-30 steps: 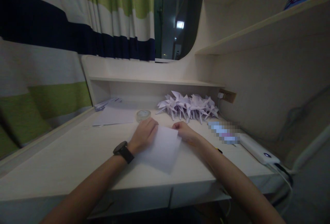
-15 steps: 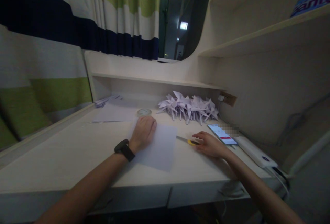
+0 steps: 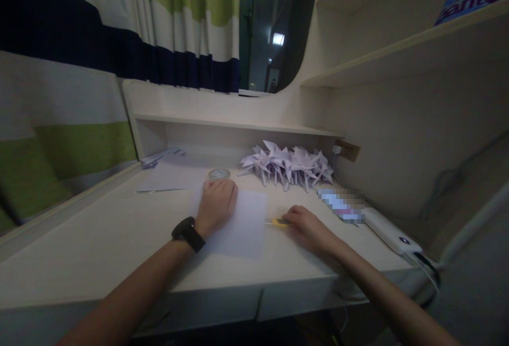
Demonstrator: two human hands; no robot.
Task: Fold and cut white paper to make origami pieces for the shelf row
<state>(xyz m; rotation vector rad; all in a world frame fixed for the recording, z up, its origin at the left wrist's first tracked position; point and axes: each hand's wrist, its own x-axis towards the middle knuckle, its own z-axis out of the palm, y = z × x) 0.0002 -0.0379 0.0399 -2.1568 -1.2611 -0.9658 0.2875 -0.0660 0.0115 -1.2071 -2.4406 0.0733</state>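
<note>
Left hand: flat, palm down, pressed on white paper sheet; grip loosely closed over the sheet's far left portion, holding nothing else. Black wristwatch on the wrist.

White paper sheet: flat on desk, around the middle, nearer the front edge than the back; right half bare and uncovered.

Right hand: resting on the desk just right of the sheet; fingertips closed on yellow-handled cutter, pinching its near end. Cutter lying on the desk, tip toward the sheet's right edge, touching or just beside it; cannot tell which.

Tape roll: lying flat, just beyond the left hand, toward the back edge.

Folded paper figures: pale pile along the back edge, right of centre, well apart from the hands.

Loose paper sheets: flat, back left area, with further slips at the back left corner.

Phone: flat near the right edge, screen blurred. White power bank: just beside the phone, toward the front right corner, cable attached.

Wall socket: on the right wall above the back right corner. Striped curtain: along the left edge. Shelf: above the back edge.
</note>
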